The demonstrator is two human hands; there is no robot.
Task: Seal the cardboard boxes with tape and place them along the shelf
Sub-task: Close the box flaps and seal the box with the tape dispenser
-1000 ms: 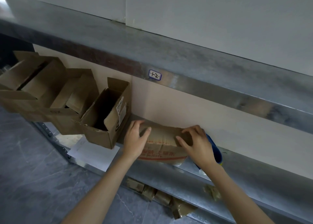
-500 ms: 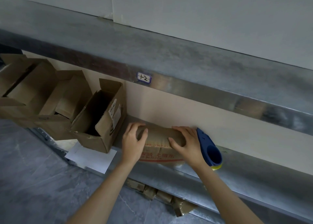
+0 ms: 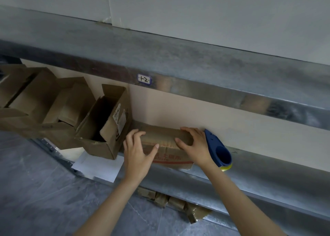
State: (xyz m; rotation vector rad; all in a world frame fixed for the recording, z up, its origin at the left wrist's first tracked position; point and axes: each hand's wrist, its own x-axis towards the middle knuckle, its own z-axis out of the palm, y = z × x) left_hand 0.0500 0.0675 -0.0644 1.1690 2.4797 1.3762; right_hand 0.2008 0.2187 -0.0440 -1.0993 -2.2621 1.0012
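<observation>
A closed cardboard box (image 3: 166,142) with red print on its front lies on the metal shelf (image 3: 250,175), close to the beige back wall. My left hand (image 3: 137,150) rests on the box's left end, fingers spread over the top and thumb stretched across the front. On the right end my right hand (image 3: 194,144) lies flat, fingers along the top edge. A blue tape dispenser (image 3: 217,148) with a yellow roll sits just right of my right hand.
Three open cardboard boxes stand in a row at the left: the nearest one (image 3: 107,123), a middle one (image 3: 71,101) and a far one (image 3: 23,89). White paper (image 3: 96,166) lies on the shelf edge. The upper shelf beam (image 3: 196,85) carries a label (image 3: 144,79). Crumpled tape (image 3: 178,203) lies below.
The box has gone from tilted in my hands to lying further back on the shelf. My hands followed it inward, and the blue tape dispenser came out from behind my right hand.
</observation>
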